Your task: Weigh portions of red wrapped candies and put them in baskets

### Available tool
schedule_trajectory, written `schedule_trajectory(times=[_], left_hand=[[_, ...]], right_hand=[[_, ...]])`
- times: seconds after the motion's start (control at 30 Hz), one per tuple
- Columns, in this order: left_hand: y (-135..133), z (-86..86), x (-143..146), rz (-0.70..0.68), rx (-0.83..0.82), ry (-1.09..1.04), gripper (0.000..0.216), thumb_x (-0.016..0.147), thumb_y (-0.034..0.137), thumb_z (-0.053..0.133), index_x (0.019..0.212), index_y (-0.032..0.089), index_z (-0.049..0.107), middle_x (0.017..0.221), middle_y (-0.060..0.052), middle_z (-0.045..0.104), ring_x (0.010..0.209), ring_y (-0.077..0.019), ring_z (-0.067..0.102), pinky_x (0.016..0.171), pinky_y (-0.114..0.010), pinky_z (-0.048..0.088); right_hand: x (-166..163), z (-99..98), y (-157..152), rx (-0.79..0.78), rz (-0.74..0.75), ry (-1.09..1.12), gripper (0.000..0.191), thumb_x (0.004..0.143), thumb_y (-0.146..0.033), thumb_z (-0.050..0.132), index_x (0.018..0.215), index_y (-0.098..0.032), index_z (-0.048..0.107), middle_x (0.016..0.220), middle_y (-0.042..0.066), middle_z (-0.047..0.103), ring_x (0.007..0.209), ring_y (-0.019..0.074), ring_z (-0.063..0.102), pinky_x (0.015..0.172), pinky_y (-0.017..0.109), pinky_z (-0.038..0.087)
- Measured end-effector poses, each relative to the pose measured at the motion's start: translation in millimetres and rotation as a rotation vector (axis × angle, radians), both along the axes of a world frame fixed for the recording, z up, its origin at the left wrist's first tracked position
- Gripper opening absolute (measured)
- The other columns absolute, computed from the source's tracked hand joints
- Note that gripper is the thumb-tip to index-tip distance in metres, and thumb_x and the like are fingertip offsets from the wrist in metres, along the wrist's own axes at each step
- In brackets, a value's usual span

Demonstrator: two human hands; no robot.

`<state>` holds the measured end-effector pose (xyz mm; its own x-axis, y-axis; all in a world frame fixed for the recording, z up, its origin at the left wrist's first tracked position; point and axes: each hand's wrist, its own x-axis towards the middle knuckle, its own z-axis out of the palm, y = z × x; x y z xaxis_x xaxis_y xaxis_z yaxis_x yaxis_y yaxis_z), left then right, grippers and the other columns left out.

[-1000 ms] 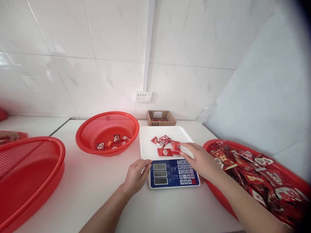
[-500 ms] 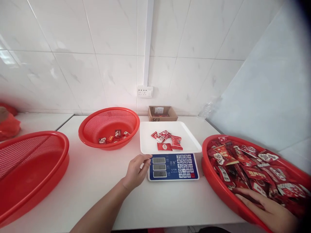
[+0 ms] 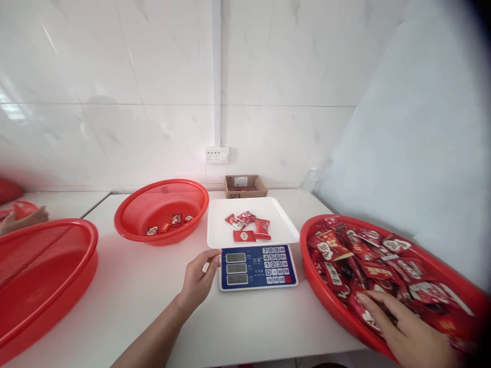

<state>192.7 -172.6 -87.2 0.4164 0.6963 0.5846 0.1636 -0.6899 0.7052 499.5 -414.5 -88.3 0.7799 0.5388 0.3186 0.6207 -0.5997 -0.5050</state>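
Note:
A blue-faced electronic scale (image 3: 258, 267) with a white tray (image 3: 220, 232) stands mid-table, and several red candy packets (image 3: 248, 226) lie on the tray. My left hand (image 3: 198, 279) rests at the scale's front left corner, fingers loosely curled, thumb touching the tray edge. At the lower right my right hand (image 3: 406, 333) lies flat with fingers spread on the red packets (image 3: 368, 260) heaped in the large red basket (image 3: 318, 291).
A round red basket (image 3: 163, 204) with a few packets stands left of the scale. A large red basket (image 3: 42, 276) fills the left edge, and another person's hand (image 3: 23, 221) shows behind it. A small cardboard box (image 3: 245, 186) and a wall socket (image 3: 217, 155) sit at the back.
My right hand left the tray, swung into the right basket and now lies spread on the packets. The view shifted slightly. Another person's hand appeared at the far left.

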Motion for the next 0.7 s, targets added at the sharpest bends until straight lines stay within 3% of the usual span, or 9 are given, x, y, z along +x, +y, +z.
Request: schedule_trajectory(times=[0.17, 0.4, 0.57, 0.7], left_hand=[[-9, -13.2, 2, -0.046, 0.128, 0.067, 0.015, 0.087, 0.023, 0.047, 0.094, 0.018, 0.059, 0.066, 0.0, 0.063, 0.06, -0.0115, 0.06, 0.056, -0.02, 0.048], [-11, -20.7, 8, -0.083, 0.132, 0.085, 0.017, 0.087, 0.027, 0.046, 0.093, 0.019, 0.06, 0.066, 0.0, 0.065, 0.057, -0.012, 0.061, 0.053, -0.02, 0.049], [-7, -26.1, 7, -0.089, 0.044, 0.072, 0.02, 0.086, 0.034, 0.048, 0.091, 0.02, 0.062, 0.065, 0.0, 0.066, 0.056, -0.0124, 0.062, 0.05, -0.019, 0.05], [0, -27.1, 5, -0.08, -0.041, 0.058, 0.022, 0.085, 0.036, 0.049, 0.091, 0.02, 0.063, 0.065, 0.0, 0.066, 0.055, -0.013, 0.062, 0.042, -0.017, 0.046]], right_hand=[[-16, 29.7, -2, 0.074, -0.127, 0.184, 0.048, 0.066, -0.064, 0.043, 0.087, -0.026, 0.064, 0.098, 0.006, 0.07, 0.088, 0.0288, 0.064, 0.069, 0.038, 0.05], [-18, 27.6, -3, 0.171, -0.145, 0.22, 0.047, 0.071, -0.061, 0.042, 0.089, -0.023, 0.063, 0.097, 0.007, 0.07, 0.095, 0.0272, 0.062, 0.077, 0.036, 0.049], [-15, 33.7, 3, 0.036, 0.053, 0.182, 0.042, 0.08, -0.051, 0.04, 0.104, -0.024, 0.062, 0.111, 0.005, 0.066, 0.105, 0.023, 0.059, 0.086, 0.036, 0.048], [21, 37.3, 24, -0.193, 0.245, -0.047, 0.042, 0.083, -0.036, 0.044, 0.119, -0.018, 0.055, 0.127, 0.009, 0.055, 0.118, 0.0223, 0.049, 0.097, 0.039, 0.04]])
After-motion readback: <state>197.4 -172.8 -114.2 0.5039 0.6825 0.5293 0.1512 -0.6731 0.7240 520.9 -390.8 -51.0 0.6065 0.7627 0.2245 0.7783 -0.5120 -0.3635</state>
